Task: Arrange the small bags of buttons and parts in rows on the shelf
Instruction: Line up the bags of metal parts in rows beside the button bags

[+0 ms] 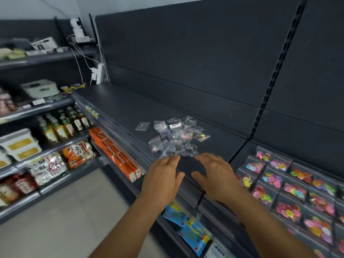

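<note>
The dark shelf deck (130,107) is the work surface; its back panel rises behind and a slotted upright divides it from the next bay on the right. Most of the deck is bare, with the widest open run extending left and rearward of the pile. This is the likely room for laying out rows.

The neighbouring bay holds bags of coloured discs (290,190) already set in ordered, overlapping rows, which probably serves as the pattern to follow.

The pile of small clear bags (176,138) lies heaped near the front edge of the deck, bags overlapping at random angles. No rows are formed yet, so the task appears to be at its start. One single clear bag (142,126) lies flat just beside the pile, on its left, apart from the rest.

The left hand (163,175) hovers at the near edge of the pile, fingers extended and loosely spread, fingertips at or touching the nearest bag; contact cannot be confirmed. The right hand (216,172) is likewise spread, palm down, holding nothing, close to the pile.

Caution: the pile sits close to the front lip; sweeping bags forward risks dropping them onto the lower shelves.
</note>
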